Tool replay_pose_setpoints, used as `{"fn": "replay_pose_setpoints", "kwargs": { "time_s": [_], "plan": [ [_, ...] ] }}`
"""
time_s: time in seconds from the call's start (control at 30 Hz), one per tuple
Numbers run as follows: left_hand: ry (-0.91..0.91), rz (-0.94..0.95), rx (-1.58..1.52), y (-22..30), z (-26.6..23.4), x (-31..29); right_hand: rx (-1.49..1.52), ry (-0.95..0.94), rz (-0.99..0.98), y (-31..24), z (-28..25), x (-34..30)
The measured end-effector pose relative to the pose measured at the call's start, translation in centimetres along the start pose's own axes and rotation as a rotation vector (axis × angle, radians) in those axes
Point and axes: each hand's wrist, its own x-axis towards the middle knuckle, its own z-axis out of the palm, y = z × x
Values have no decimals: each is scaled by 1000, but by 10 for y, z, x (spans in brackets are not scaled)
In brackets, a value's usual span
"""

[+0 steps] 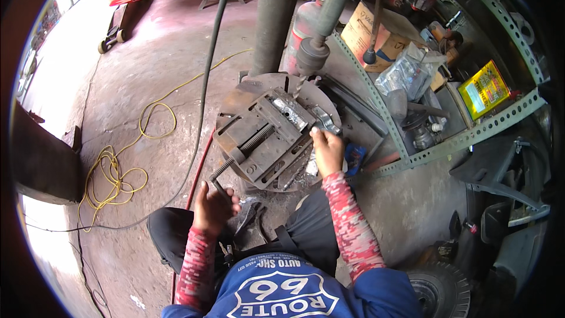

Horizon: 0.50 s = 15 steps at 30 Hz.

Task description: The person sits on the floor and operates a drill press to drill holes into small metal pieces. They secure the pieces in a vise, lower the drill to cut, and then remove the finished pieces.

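Note:
A drill-press vise (268, 132) lies on the round drill-press table (238, 97), with a bright metal block (289, 113) between its jaws. The drill bit (299, 87) hangs from the chuck (312, 56) close to the block's far end. My left hand (215, 207) is loosely curled around the end of the vise's crank handle (218, 187), thumb up on one side. At the jaws' right side my right hand (328, 151) is closed, its fingers pinching a curved grey metal piece (324, 120). The fingers hide that piece's lower end.
The drill-press column (275, 23) rises behind the table. A feed lever (369, 56) hangs at the right, beside a metal shelf (459, 150) with a cardboard box (376, 32) and yellow tin (484, 90). A dark cable (207, 76) and yellow cord (112, 171) lie left.

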Motion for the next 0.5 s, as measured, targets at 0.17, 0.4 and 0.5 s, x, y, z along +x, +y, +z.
{"fn": "replay_pose_setpoints", "kwargs": {
  "time_s": [0.17, 0.4, 0.5],
  "plan": [
    [-149, 572, -25, 50, 30, -36, 21, -158, 270, 12, 5, 34],
    [74, 195, 910, 52, 7, -3, -359, -61, 236, 12, 25, 44],
    [-110, -43, 924, 35, -7, 2, -469, -35, 240, 7, 26, 41]
  ]
}}
